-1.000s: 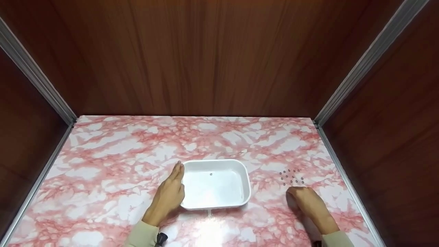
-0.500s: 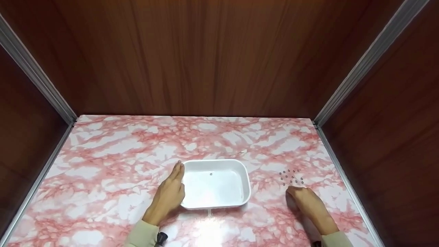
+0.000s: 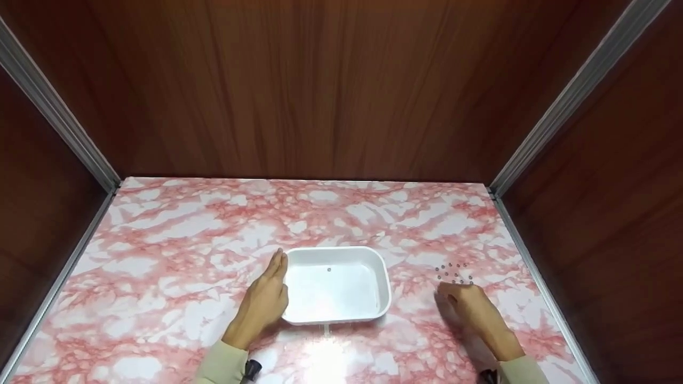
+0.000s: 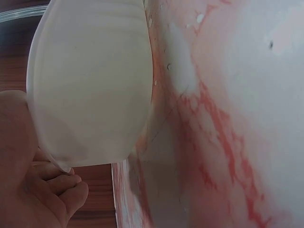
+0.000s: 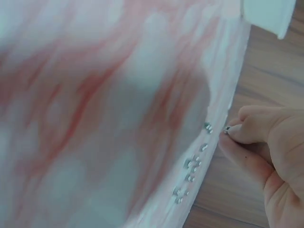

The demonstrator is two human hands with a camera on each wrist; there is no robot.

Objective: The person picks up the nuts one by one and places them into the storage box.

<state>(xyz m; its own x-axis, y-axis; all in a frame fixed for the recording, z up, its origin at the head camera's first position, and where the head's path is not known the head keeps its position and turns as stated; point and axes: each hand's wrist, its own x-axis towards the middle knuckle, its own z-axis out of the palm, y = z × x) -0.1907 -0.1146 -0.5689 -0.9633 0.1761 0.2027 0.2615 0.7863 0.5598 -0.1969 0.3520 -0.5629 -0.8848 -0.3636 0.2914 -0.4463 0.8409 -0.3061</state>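
A white rectangular plastic tray (image 3: 380, 314) sits in mid-table in the head view, one small metal nut (image 3: 329, 270) on its floor. My left hand (image 3: 264, 298) grips its left end, fingers along the outside and thumb at the rim. In the left wrist view the tray's wall (image 4: 95, 85) fills the upper left, with the hand (image 4: 42, 185) at its corner. My right hand (image 3: 472, 304) is low over the table to the right. Its thumb and index fingertip pinch a small silvery nut (image 5: 227, 128) in the right wrist view.
Several more small nuts (image 3: 446, 274) lie loosely grouped just beyond the right hand on the pink-and-white marbled table (image 3: 176, 256). Brown wood-look panels (image 3: 299, 90) stand at the back and both sides, joined by grey metal strips (image 3: 576, 90).
My right hand has lifted slightly and shifted a little left and away from me, its fingertips now covering the nearest loose nut. The left hand and tray stay put.
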